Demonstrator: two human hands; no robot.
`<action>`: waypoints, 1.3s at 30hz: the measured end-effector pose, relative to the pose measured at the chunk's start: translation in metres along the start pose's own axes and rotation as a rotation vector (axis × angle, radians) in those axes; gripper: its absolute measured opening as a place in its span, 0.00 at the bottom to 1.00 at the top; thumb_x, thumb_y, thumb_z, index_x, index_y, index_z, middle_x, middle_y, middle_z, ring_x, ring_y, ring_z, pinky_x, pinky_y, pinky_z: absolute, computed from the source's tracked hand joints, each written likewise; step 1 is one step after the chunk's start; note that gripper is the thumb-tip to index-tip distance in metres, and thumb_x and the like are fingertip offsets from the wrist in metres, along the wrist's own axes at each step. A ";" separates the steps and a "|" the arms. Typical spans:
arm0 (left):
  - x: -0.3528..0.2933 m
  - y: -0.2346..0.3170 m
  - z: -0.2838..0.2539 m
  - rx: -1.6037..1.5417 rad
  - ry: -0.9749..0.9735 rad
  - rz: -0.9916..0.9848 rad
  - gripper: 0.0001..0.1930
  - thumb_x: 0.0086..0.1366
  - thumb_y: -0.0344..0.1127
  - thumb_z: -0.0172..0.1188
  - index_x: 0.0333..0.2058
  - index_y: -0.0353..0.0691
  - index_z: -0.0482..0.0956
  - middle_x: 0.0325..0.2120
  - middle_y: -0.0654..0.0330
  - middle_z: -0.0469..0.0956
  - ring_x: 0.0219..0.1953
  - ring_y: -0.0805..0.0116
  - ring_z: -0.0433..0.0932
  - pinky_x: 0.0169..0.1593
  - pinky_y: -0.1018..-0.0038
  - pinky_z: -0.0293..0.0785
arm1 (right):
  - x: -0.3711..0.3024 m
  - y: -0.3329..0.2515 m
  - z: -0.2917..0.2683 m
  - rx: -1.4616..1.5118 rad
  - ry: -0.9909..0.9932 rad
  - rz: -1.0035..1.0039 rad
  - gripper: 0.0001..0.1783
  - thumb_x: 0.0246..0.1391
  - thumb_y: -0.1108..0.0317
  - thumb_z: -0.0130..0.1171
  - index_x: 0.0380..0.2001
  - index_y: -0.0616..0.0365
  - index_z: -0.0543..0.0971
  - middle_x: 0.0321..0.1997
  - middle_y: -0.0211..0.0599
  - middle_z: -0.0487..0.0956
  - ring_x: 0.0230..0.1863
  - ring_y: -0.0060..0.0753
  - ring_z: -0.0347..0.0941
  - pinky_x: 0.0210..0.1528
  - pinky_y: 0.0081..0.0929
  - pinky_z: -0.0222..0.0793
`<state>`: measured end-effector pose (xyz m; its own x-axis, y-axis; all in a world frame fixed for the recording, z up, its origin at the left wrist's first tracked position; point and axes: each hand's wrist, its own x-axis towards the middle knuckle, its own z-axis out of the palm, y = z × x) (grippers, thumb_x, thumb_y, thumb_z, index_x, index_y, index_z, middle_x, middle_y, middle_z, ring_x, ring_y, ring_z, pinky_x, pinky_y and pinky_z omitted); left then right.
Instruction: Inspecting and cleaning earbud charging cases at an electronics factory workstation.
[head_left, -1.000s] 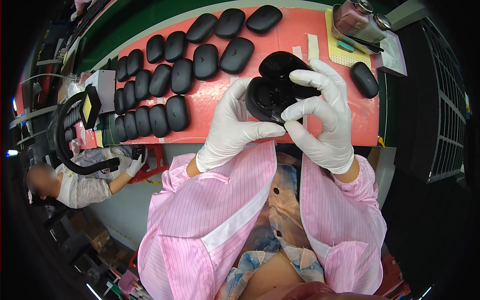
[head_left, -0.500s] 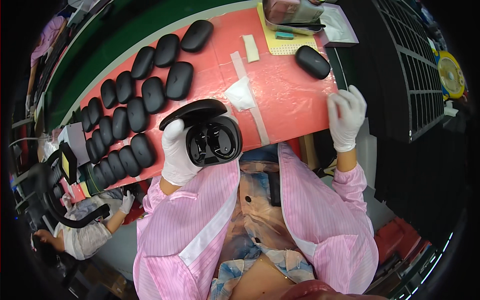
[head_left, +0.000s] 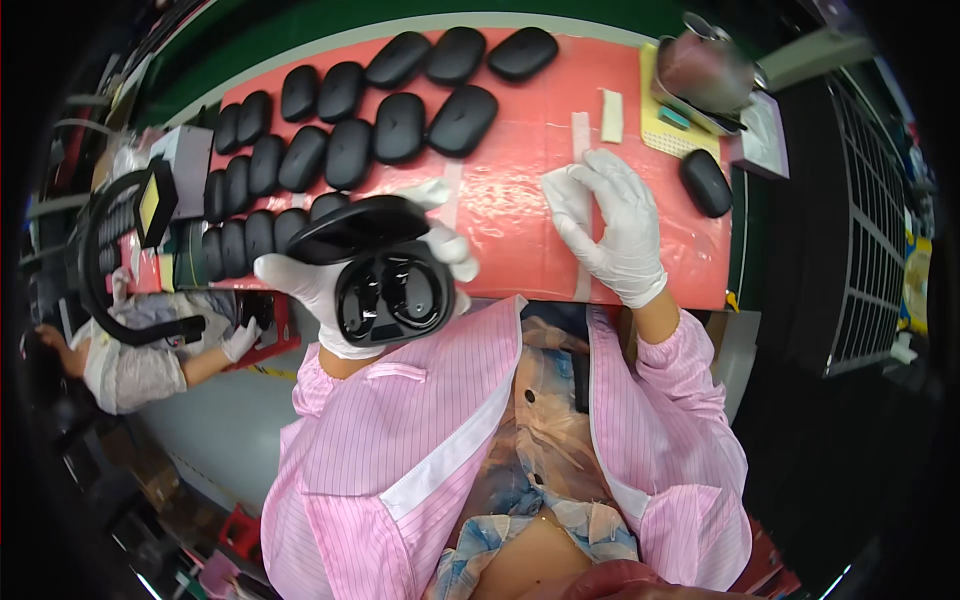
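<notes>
My gloved left hand (head_left: 310, 290) is wrapped round a black earbud case (head_left: 395, 295), its lid (head_left: 355, 228) raised. Two glossy black earbuds with ear hooks (head_left: 412, 293) lie inside it. My gloved right hand (head_left: 622, 235) is over the red work mat, thumb and fingers pinching a white wipe (head_left: 565, 198). The wipe is partly hidden by the fingers. Rows of closed black cases (head_left: 348, 152) lie beyond my left hand. One more black case (head_left: 706, 183) rests alone at the mat's right end.
On the red mat (head_left: 530, 220) lies a cream strip (head_left: 612, 116). A yellow sheet (head_left: 655, 128) bears a metal tin (head_left: 690, 95) at far right, by a tissue box (head_left: 762, 140). A black ring-shaped lamp (head_left: 95, 240) stands left; another person's gloved hand (head_left: 240, 342) is below it.
My right hand has moved left from the mat's right edge to the wipe and closed on it. My left hand still holds the raised-lid case. The whole view has shifted.
</notes>
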<state>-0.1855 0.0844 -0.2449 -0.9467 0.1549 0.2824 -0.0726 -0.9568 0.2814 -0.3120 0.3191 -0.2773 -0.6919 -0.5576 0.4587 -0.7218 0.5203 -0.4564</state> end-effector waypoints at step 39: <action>-0.362 0.245 -0.210 1.658 1.715 0.709 0.25 0.64 0.55 0.55 0.50 0.40 0.75 0.44 0.52 0.78 0.45 0.48 0.77 0.55 0.50 0.72 | -0.004 -0.016 0.053 -0.118 -0.198 -0.249 0.19 0.55 0.81 0.56 0.50 0.56 0.80 0.40 0.38 0.78 0.42 0.38 0.71 0.48 0.33 0.67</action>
<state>0.0734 -0.2580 -0.4702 -0.0989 -0.9727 0.2100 -0.3827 0.2320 0.8943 -0.2962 0.2784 -0.3125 -0.4857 -0.7857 0.3832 -0.8733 0.4168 -0.2523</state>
